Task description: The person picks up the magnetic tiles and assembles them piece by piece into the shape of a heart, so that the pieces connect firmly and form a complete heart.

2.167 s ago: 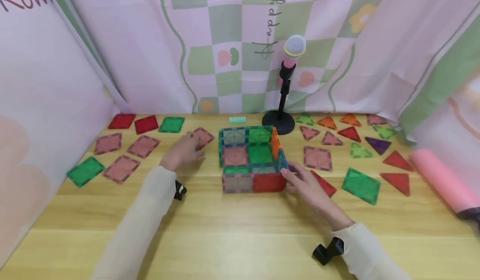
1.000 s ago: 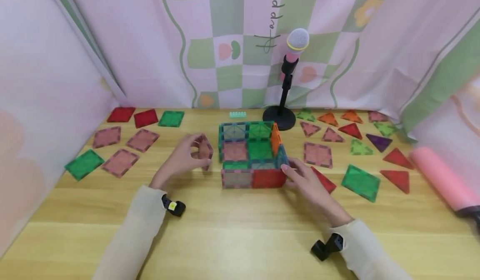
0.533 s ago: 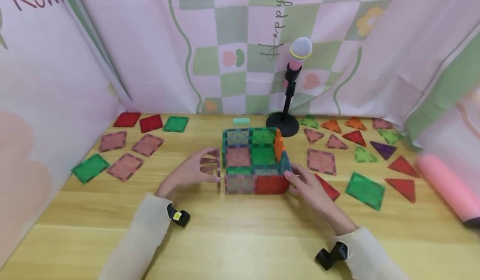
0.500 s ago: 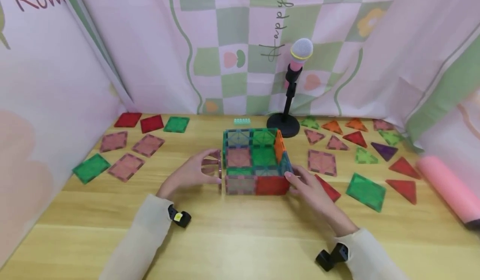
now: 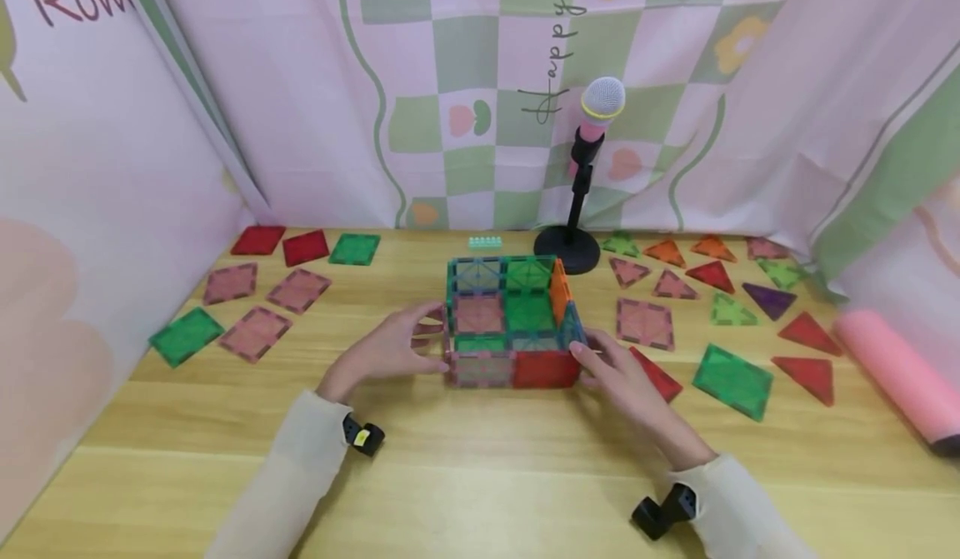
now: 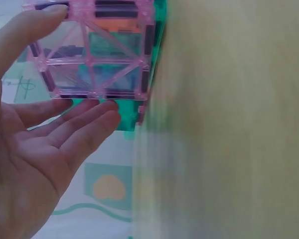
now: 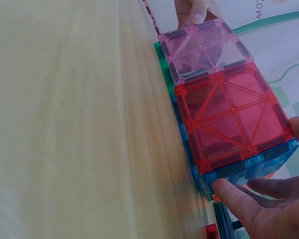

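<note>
A low open box of translucent magnetic tiles [image 5: 546, 370] stands on the wooden table, with a pink and a red square along its front. At its left side my left hand [image 5: 386, 346] holds a pink square magnetic tile [image 6: 92, 59] upright by its edges, thumb on one edge and fingertips at the opposite one. The tile meets the box's left front corner. My right hand [image 5: 618, 376] grips the box's front right corner, its fingers against the blue side tile [image 7: 259, 167] and the thumb at the red tile's edge [image 7: 234, 114].
Several pink, red and green square tiles [image 5: 255, 333] lie flat at the left. At the right lie several triangles [image 5: 768, 299] and squares [image 5: 645, 323]. Behind the box stand a toy microphone [image 5: 576, 234] and a small mint brick [image 5: 485, 242]. A pink cylinder [image 5: 892, 376] lies far right.
My left hand has picked the pink square tile off the table, turned it upright and brought it right against the box's left side. The right hand has stayed at the box's corner.
</note>
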The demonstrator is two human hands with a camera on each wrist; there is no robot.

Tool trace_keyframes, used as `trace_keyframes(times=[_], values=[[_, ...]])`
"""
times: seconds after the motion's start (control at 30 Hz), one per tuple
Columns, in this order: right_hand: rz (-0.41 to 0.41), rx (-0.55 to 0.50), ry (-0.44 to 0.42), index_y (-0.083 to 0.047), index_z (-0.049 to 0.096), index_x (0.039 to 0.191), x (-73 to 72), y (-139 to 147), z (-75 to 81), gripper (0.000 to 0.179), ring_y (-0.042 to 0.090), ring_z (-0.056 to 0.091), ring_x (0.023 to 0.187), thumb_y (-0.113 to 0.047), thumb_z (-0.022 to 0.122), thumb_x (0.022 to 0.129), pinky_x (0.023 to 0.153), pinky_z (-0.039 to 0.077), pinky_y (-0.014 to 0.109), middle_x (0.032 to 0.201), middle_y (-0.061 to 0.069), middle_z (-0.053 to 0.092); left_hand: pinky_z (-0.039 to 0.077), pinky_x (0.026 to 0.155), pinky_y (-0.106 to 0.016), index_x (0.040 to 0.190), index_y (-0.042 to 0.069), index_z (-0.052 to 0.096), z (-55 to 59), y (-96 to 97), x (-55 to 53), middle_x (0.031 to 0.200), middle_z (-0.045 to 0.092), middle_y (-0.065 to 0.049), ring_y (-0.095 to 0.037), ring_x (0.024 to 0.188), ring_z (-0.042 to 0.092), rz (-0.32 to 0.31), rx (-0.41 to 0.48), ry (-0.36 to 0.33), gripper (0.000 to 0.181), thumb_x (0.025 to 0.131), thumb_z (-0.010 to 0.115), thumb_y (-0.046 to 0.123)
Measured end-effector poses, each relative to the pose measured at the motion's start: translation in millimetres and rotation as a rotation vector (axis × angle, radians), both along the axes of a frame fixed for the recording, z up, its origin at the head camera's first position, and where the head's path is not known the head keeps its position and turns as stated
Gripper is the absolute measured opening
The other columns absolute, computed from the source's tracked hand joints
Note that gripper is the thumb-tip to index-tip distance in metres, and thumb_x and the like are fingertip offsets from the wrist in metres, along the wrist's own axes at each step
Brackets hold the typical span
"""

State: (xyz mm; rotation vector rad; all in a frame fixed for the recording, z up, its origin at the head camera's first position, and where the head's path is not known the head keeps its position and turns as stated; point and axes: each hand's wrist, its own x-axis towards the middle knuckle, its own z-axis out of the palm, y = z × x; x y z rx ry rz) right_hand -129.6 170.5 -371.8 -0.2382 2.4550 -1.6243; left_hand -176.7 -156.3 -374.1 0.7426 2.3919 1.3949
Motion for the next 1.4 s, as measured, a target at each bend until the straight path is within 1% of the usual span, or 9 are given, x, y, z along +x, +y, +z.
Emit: trace_keyframes(times=[0.17, 0.33, 0.5, 0.63, 0.8, 0.9, 1.07, 1.23, 1.4], values=[[0.003, 0.0, 0.005, 0.003, 0.034, 0.142, -0.4, 0.7, -0.4, 0.054, 0.033, 0.05, 0.12, -0.032, 0.04, 0.103, 0.089, 0.053, 0.038, 0.137, 0.026, 0.042, 0.046, 0.1, -0.041, 0.148, 0.002, 0.024, 6.2, 0.8, 2.2, 0.142, 0.043, -0.019, -0.037, 0.126, 0.05, 0.003, -0.016, -0.005, 0.087, 0.08, 0.076, 0.013], [-0.002, -0.002, 0.008, 0.004, 0.034, 0.142, 0.3, -0.3, -0.5, 0.053, 0.033, 0.05, 0.119, -0.031, 0.04, 0.103, 0.089, 0.053, 0.039, 0.136, 0.026, 0.043, 0.045, 0.1, -0.044, 0.152, 0.007, 0.012, 5.8, 1.4, 1.9, 0.152, 0.029, -0.019, -0.038, 0.132, 0.042, -0.023, 0.026, -0.021, 0.097, 0.08, 0.076, 0.008], [0.012, -0.015, -0.013, 0.003, 0.031, 0.144, 2.0, -4.0, -0.3, 0.057, 0.036, 0.05, 0.122, -0.033, 0.042, 0.102, 0.091, 0.052, 0.04, 0.137, 0.026, 0.042, 0.043, 0.101, -0.045, 0.152, 0.008, 0.018, 5.6, 0.1, 2.0, 0.157, 0.017, -0.015, -0.036, 0.14, 0.029, -0.076, 0.035, 0.016, 0.087, 0.082, 0.07, 0.001], [0.025, -0.021, -0.019, 0.002, 0.03, 0.145, 3.6, -8.3, -0.3, 0.057, 0.038, 0.05, 0.123, -0.033, 0.043, 0.102, 0.091, 0.052, 0.04, 0.137, 0.026, 0.042, 0.041, 0.104, -0.044, 0.151, 0.008, 0.022, 6.4, -1.6, 2.3, 0.157, 0.018, -0.012, -0.032, 0.143, 0.024, -0.066, 0.017, 0.006, 0.086, 0.081, 0.072, 0.004], [0.028, -0.019, -0.021, 0.002, 0.031, 0.145, 3.7, -11.2, -1.1, 0.058, 0.038, 0.05, 0.124, -0.034, 0.044, 0.101, 0.09, 0.052, 0.039, 0.139, 0.027, 0.042, 0.041, 0.105, -0.044, 0.15, 0.011, 0.026, 5.9, -2.0, 1.7, 0.155, 0.026, -0.01, -0.031, 0.141, 0.03, -0.018, -0.018, 0.03, 0.088, 0.079, 0.078, 0.016], [0.063, 0.0, -0.023, 0.001, 0.03, 0.145, 1.8, -8.0, -0.6, 0.059, 0.039, 0.049, 0.125, -0.036, 0.043, 0.101, 0.092, 0.051, 0.041, 0.141, 0.026, 0.04, 0.041, 0.104, -0.044, 0.149, 0.012, 0.027, 5.2, -2.1, 0.7, 0.154, 0.029, -0.011, -0.031, 0.14, 0.033, -0.002, -0.031, 0.054, 0.086, 0.08, 0.077, 0.018], [0.113, 0.111, 0.027, 0.004, 0.032, 0.143, 0.3, 6.6, 5.1, 0.058, 0.041, 0.048, 0.126, -0.032, 0.047, 0.1, 0.096, 0.048, 0.045, 0.143, 0.028, 0.04, 0.042, 0.103, -0.043, 0.149, 0.012, 0.028, 3.9, -3.6, -0.2, 0.154, 0.03, -0.011, -0.031, 0.138, 0.036, -0.001, -0.034, 0.056, 0.086, 0.08, 0.077, 0.019], [0.06, 0.235, 0.092, 0.006, 0.033, 0.142, 1.7, 28.7, 9.9, 0.062, 0.045, 0.047, 0.124, -0.029, 0.056, 0.096, 0.096, 0.045, 0.051, 0.141, 0.031, 0.04, 0.043, 0.102, -0.043, 0.152, 0.015, 0.022, 4.0, -4.3, -0.2, 0.154, 0.028, -0.014, -0.034, 0.134, 0.041, 0.01, -0.034, 0.032, 0.092, 0.079, 0.079, 0.02], [0.022, 0.329, 0.154, 0.006, 0.034, 0.14, 5.2, 52.7, 5.3, 0.068, 0.048, 0.045, 0.123, -0.025, 0.067, 0.089, 0.097, 0.042, 0.057, 0.139, 0.03, 0.041, 0.044, 0.101, -0.043, 0.154, 0.014, 0.01, 5.1, -5.0, -0.4, 0.156, 0.024, -0.017, -0.034, 0.134, 0.041, 0.012, -0.055, 0.028, 0.103, 0.078, 0.079, 0.022]])
